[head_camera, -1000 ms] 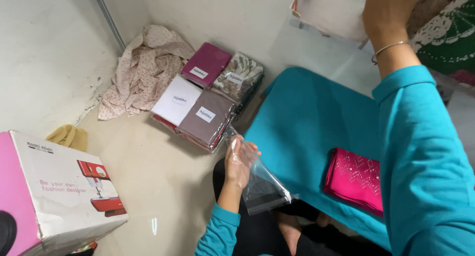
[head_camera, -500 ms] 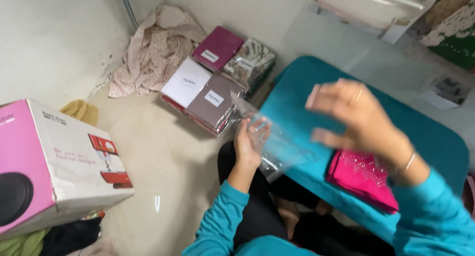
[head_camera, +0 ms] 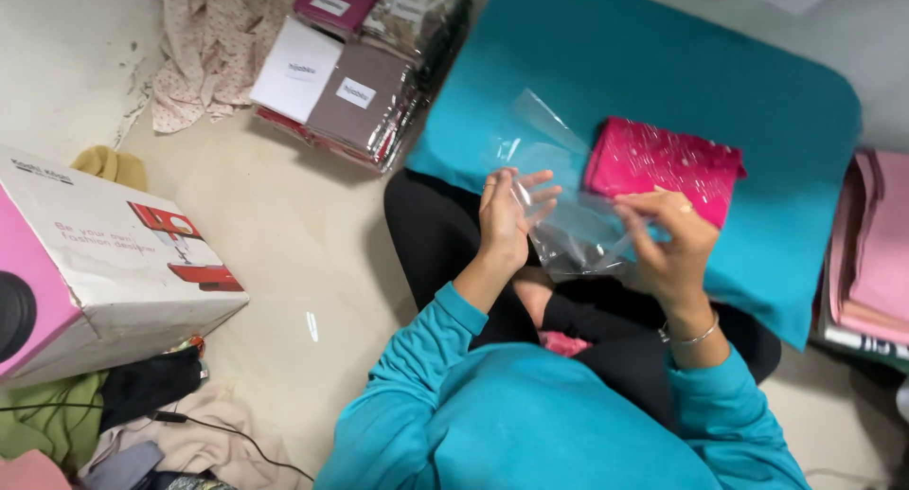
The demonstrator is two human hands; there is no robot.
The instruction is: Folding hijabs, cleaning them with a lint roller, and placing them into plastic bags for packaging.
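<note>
One clear, crinkled plastic bag [head_camera: 568, 215] is held between my hands above my lap, at the near edge of the teal padded mat [head_camera: 663, 83]. My left hand [head_camera: 507, 220] pinches its left edge and my right hand [head_camera: 668, 244] grips its right side, hands apart with the film stretched between them. Just beyond the bag lies a folded magenta sequinned fabric [head_camera: 668, 163] on the mat; farther left sit stacked packaged fabrics [head_camera: 350, 83] and a white-and-pink cardboard box [head_camera: 104, 263].

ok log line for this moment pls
left hand: grips clear plastic bag | right hand: grips same bag | pink folded cloth: on teal cushion
</note>
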